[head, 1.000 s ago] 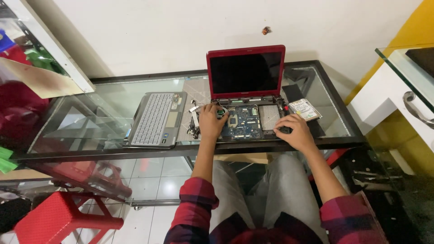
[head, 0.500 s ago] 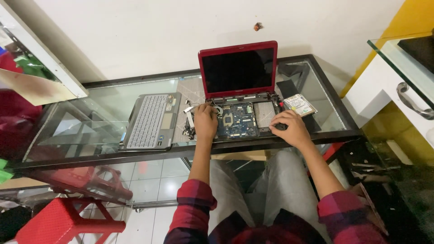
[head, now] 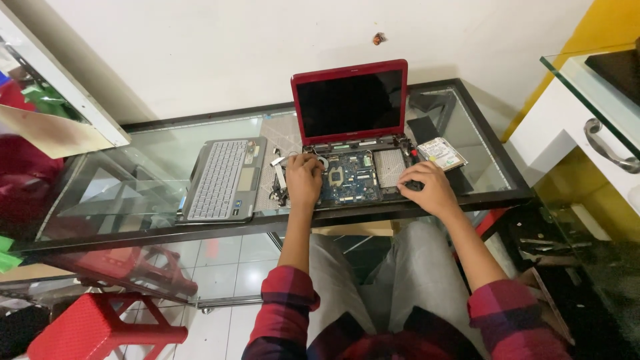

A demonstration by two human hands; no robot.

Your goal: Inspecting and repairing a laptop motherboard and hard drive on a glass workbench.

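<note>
A red laptop (head: 351, 100) stands open on a glass table (head: 160, 157), its base stripped so the blue circuit board (head: 350, 179) shows. My left hand (head: 305, 179) rests on the left part of the board, fingers curled down near the hinge. My right hand (head: 428, 187) lies on the base's right front corner, closed over a small dark object. The removed grey keyboard cover (head: 223, 179) lies to the left of the laptop.
A hard drive (head: 441, 153) lies right of the laptop. Small loose parts (head: 279, 177) sit between keyboard cover and base. A red stool (head: 93, 329) stands below left. A white cabinet with a handle (head: 603, 143) is at right.
The view has shifted slightly; both hands stay on the laptop base, the left hand moved a little up toward the hinge.
</note>
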